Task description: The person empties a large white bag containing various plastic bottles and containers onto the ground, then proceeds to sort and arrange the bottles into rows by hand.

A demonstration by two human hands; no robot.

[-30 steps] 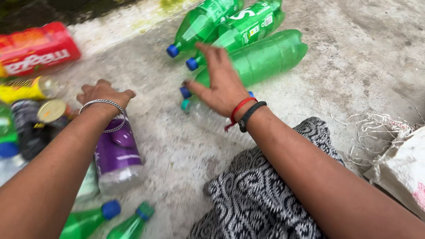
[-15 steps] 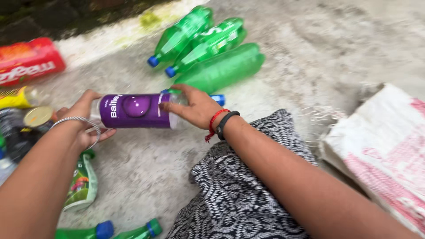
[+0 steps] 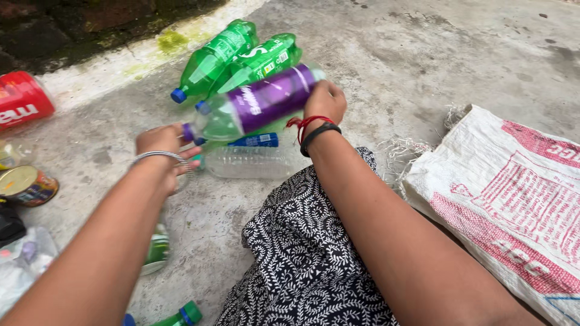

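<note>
My right hand (image 3: 325, 101) wraps the purple-labelled bottle (image 3: 257, 107) at its base, left hand (image 3: 162, 140) pinching the cap; looks empty, light, crushable, slick.

Labels and packaging on the concrete floor

We see a clear bottle with a purple wrap label (image 3: 266, 99) held level between our hands, the right hand (image 3: 325, 99) at its base and the left hand (image 3: 162, 140) at its cap end. Behind it lie two green bottles (image 3: 232, 57) with green-and-white labels. Just below it a clear bottle (image 3: 248, 160) lies on the floor, a blue label strip along its top side. At the far left sits a red package with white lettering (image 3: 21, 99), and below that a can with a gold lid (image 3: 27, 184) (its side print is dark and multicoloured). On the right lies a white woven sack with red print (image 3: 513, 199).
</note>
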